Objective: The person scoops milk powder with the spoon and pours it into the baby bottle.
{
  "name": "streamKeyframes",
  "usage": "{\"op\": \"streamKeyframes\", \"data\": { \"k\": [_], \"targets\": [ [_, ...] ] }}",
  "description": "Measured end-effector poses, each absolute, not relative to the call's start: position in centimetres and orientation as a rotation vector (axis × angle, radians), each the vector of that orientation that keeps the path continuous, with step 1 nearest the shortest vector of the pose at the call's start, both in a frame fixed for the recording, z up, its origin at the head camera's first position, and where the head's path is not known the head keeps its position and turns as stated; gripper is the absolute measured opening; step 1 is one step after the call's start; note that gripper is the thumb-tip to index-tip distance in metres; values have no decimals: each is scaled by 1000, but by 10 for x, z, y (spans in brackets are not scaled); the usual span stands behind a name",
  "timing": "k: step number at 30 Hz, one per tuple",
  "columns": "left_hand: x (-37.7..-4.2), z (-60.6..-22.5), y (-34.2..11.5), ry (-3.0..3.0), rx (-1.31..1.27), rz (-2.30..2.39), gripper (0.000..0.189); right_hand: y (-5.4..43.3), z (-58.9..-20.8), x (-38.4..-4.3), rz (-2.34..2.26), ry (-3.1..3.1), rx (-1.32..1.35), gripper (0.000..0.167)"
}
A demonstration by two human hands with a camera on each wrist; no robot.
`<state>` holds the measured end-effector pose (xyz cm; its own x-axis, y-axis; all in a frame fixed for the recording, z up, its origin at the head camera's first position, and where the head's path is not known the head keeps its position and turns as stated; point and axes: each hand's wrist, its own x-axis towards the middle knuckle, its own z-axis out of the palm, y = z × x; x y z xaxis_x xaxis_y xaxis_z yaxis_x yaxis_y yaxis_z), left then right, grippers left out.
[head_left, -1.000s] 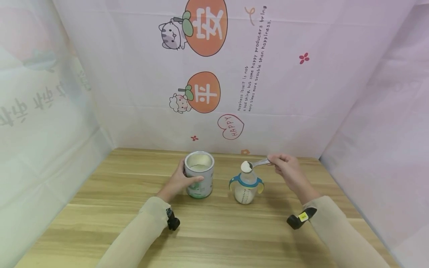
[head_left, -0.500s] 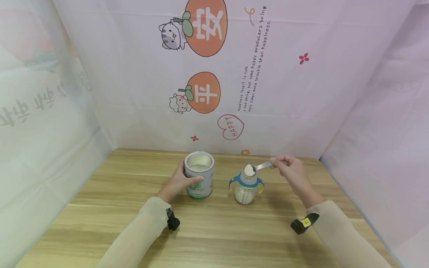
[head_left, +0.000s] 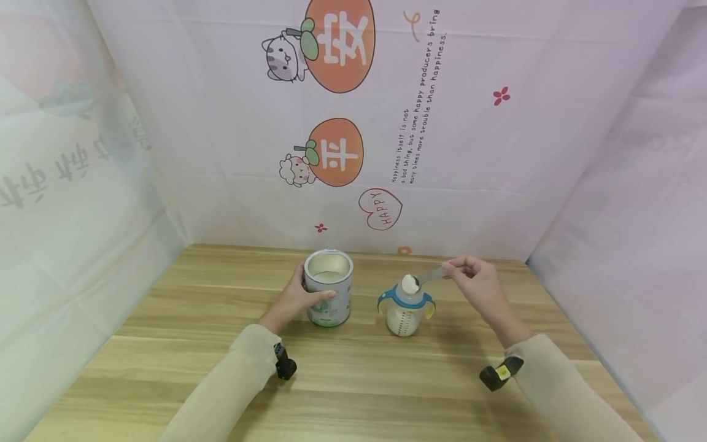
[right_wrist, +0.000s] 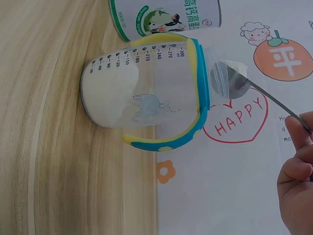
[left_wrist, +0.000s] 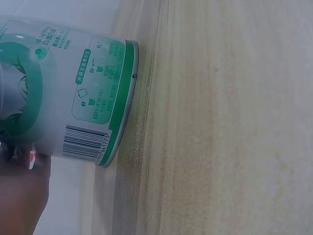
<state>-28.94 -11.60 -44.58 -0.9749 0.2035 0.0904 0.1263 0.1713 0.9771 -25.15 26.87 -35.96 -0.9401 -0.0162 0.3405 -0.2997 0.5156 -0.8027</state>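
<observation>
My left hand grips the side of an opened milk powder can, which stands upright on the table with pale powder inside. In the left wrist view the can's green-and-white label and base show. To its right stands a baby bottle with a blue-and-yellow two-handled ring and no cap. White powder fills its lower part. My right hand pinches the handle end of a metal spoon. The spoon's bowl, heaped with white powder, is right at the bottle's mouth.
The wooden table carries the can and bottle. A printed white cloth hangs close behind them, with more cloth along both sides. Black wrist cameras sit on both sleeves.
The right hand and heaped spoon have shifted slightly right and lower, bringing the bowl down to the bottle's mouth. The left hand and can have stayed still.
</observation>
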Motion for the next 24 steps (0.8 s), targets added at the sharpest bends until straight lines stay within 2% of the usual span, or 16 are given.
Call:
{"op": "streamKeyframes", "data": {
  "k": [13, 20, 24],
  "targets": [
    [-288, -443, -117, 2337, 290, 1933, 104, 260, -363, -243, 1103, -2367, 476, 14],
    [-267, -414, -114, 2307, 289, 1916, 103, 260, -371, -241, 1033, -2279, 557, 5],
    [-267, -414, -114, 2305, 293, 1915, 102, 258, -374, -241, 972, -2195, 672, 6]
  ]
}}
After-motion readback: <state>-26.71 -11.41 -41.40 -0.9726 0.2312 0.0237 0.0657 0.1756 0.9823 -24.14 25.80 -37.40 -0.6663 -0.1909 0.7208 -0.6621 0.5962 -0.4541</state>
